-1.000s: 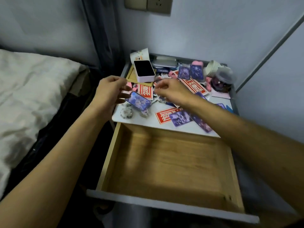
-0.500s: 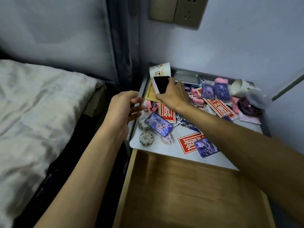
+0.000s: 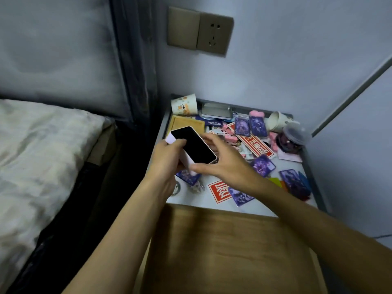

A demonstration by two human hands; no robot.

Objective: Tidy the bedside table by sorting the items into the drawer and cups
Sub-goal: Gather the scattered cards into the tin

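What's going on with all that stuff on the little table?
Someone is tidying the bedside table. The left hand and right hand together hold a white box with a black top above it. Lots of cards lie scattered there, and the wooden drawer below is pulled open, with nothing showing in it.

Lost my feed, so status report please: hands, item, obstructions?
Left hand and right hand grip white rectangular box with black top, above tabletop. Wooden drawer open below. No obstruction seen.
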